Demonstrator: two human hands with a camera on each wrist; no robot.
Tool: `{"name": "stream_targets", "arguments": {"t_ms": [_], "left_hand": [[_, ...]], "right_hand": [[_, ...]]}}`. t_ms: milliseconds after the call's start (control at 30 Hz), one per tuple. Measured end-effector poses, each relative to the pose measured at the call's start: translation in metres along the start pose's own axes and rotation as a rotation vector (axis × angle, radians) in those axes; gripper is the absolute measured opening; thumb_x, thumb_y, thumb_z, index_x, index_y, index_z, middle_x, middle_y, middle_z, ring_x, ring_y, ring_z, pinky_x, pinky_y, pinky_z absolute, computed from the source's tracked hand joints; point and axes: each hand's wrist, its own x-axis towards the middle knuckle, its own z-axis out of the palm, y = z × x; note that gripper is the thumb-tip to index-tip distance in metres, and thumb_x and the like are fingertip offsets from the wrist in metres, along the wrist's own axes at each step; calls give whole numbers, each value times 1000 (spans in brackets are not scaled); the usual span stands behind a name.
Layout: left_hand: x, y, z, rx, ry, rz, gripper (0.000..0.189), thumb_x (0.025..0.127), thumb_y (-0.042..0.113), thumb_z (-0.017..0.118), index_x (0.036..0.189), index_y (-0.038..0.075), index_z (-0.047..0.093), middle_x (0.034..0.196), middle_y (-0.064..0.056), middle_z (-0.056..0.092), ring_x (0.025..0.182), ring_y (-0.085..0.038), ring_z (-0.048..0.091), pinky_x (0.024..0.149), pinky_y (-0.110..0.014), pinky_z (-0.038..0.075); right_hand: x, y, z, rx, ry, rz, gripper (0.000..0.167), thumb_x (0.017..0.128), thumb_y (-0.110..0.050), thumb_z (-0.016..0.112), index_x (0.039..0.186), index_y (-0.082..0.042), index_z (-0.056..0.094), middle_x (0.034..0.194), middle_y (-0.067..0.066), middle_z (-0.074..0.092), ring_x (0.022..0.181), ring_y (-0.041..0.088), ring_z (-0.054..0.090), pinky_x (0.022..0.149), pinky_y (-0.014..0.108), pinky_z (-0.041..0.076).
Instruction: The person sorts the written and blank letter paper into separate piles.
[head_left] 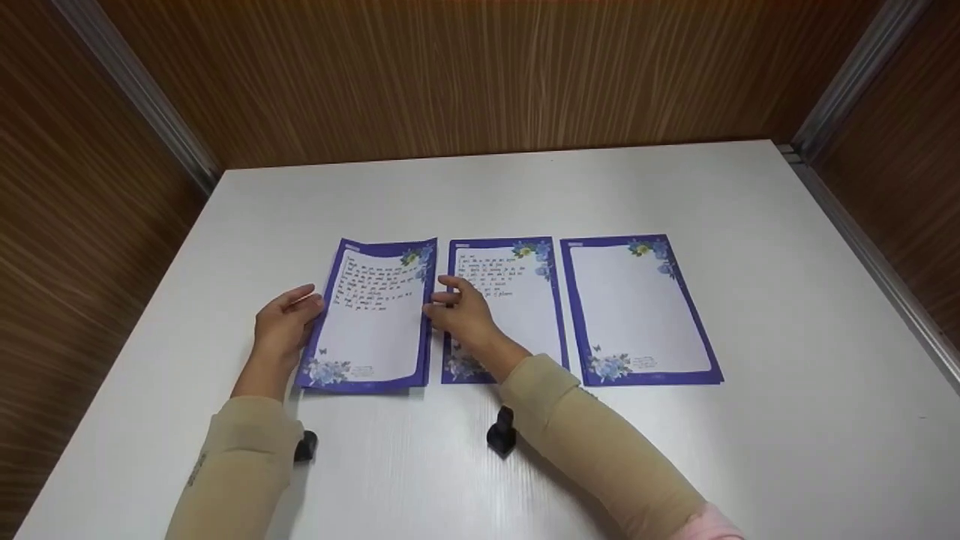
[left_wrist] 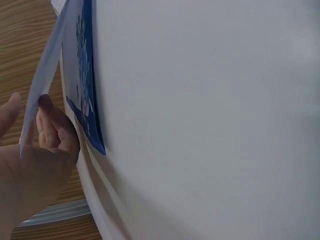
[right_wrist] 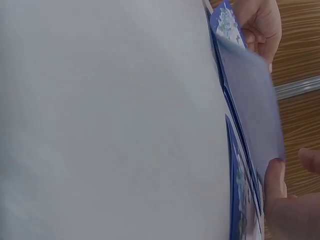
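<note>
In the head view, the left letter sheet (head_left: 375, 337) has a purple border, blue flowers and handwriting at the top. It bows between my two hands, its side edges raised, and another purple-edged sheet shows beneath it. At its left edge is my left hand (head_left: 281, 326); in the left wrist view the fingers (left_wrist: 55, 122) touch the paper while the thumb stands apart. On the right edge, my right hand (head_left: 469, 315) has loosely bent fingers; in the right wrist view a fingertip (right_wrist: 274, 172) meets the paper. The right forearm crosses the middle sheet (head_left: 517, 330), also handwritten.
To the right lies a third purple-bordered sheet (head_left: 637, 307) without handwriting, with another edge under it. All rest on a white table (head_left: 480, 195) enclosed by wood-grain panels (head_left: 480, 75). Small black devices (head_left: 501, 433) show beside both sleeves.
</note>
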Motion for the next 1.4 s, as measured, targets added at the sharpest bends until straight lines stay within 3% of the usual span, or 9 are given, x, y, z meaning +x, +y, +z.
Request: {"name": "stream_targets", "arguments": {"t_ms": [233,367,633,800,1133,1400], "left_hand": [[-2,-2,0,-79,-109,5,55,92,-2,59,143,-4,37,104,0,64,90,-8,63,84,-21,51],[-3,-2,1,-69,-143,-2,54,92,0,60,141,-5,39,99,3,66,90,-8,63,81,-21,51],[-3,-1,14,43,-91,-12,47,92,6,63,136,-1,49,119,-10,57,94,-12,60,82,-22,51],[-4,-2,24,85,-68,32,43,93,5,62,134,1,52,111,-6,59,85,-10,60,74,-20,51],[-3,-3,45,89,-73,46,40,93,2,60,133,0,54,114,-10,58,88,-12,60,75,-20,52],[-3,-5,67,109,-79,41,38,93,4,60,131,3,56,120,-13,58,97,-18,60,82,-24,52]], "right_hand": [[0,1,-7,37,33,49,51,90,-7,65,138,-2,46,111,10,61,91,19,64,78,29,55],[0,1,-13,37,43,48,44,91,-5,63,134,-2,52,107,11,61,91,19,63,78,28,55],[2,3,-25,3,78,15,34,91,-2,63,124,-1,60,103,12,62,88,18,60,75,29,54],[1,2,-32,-45,104,-9,33,90,-1,64,122,0,60,99,12,62,83,17,60,71,26,54],[0,1,-50,-99,154,-24,31,89,0,63,120,0,62,98,12,62,81,17,58,69,24,52],[-1,1,-70,-135,179,18,33,90,-5,64,123,-3,60,105,13,61,86,18,58,72,26,52]]}}
